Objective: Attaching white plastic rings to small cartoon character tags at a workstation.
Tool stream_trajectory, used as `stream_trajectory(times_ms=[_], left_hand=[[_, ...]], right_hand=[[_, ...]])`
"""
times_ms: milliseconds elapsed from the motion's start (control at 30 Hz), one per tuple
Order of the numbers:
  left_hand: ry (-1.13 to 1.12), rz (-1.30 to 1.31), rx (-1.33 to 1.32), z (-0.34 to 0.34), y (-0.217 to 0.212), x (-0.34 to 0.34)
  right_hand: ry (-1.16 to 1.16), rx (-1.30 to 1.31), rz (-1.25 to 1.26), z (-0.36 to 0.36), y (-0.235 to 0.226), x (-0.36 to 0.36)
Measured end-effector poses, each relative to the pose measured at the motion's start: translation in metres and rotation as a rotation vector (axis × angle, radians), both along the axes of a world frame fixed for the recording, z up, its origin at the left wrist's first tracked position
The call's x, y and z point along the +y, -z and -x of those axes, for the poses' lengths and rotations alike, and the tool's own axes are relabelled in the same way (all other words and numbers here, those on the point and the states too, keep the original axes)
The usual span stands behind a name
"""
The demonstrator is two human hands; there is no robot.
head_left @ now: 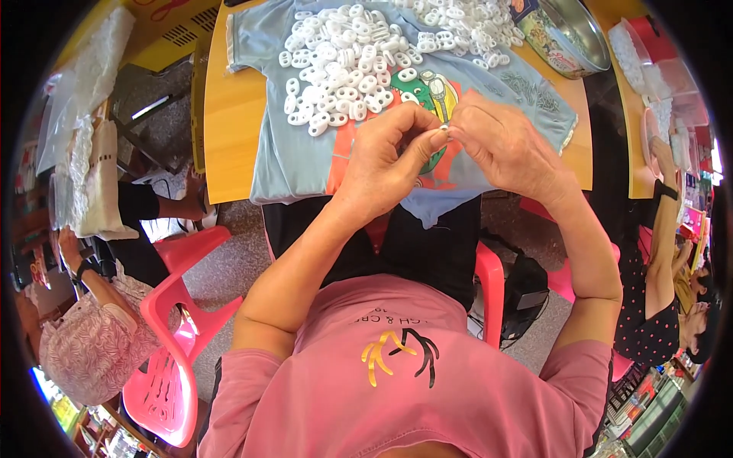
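Observation:
My left hand (393,156) and my right hand (508,145) meet over a grey-blue T-shirt (294,164) spread on the table. Thumb and fingers of both are pinched together at one spot. A tiny pale bit shows between the fingertips, too small and too covered to name. Just beyond my left hand lies a big heap of small white plastic pieces with two holes each (347,65). A second heap of the same white pieces (473,30) lies farther back. Past my right hand is a small pile of thin dark metal bits (531,91). A colourful cartoon print (347,149) shows beneath my hands.
A round metal tin (569,46) stands at the table's back right. The wooden table (229,153) shows around the cloth. Pink plastic chairs (172,366) stand at my left and behind me. Other people sit on both sides, with a person's arm (664,221) at the right.

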State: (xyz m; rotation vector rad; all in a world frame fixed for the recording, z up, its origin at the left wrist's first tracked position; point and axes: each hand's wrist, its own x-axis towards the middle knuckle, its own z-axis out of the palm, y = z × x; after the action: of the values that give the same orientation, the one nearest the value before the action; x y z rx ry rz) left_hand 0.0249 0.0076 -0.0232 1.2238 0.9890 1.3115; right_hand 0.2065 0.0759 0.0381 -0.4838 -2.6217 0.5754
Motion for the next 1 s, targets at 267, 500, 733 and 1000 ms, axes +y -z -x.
stream_trajectory(times_ms=[267, 500, 733, 1000], left_hand=[[-0.022, -0.045, 0.033, 0.001, 0.000, 0.000], [0.016, 0.008, 0.009, 0.000, -0.001, 0.000], [-0.019, 0.009, -0.015, -0.004, 0.000, -0.001], [0.007, 0.034, -0.040, 0.001, -0.002, -0.001]], right_hand=[[0.086, 0.050, 0.087, 0.005, 0.005, -0.010], [0.141, 0.021, 0.283, -0.002, -0.008, -0.005], [0.199, 0.126, -0.027, 0.022, 0.014, 0.041], [0.225, -0.111, -0.162, 0.046, 0.022, 0.051]])
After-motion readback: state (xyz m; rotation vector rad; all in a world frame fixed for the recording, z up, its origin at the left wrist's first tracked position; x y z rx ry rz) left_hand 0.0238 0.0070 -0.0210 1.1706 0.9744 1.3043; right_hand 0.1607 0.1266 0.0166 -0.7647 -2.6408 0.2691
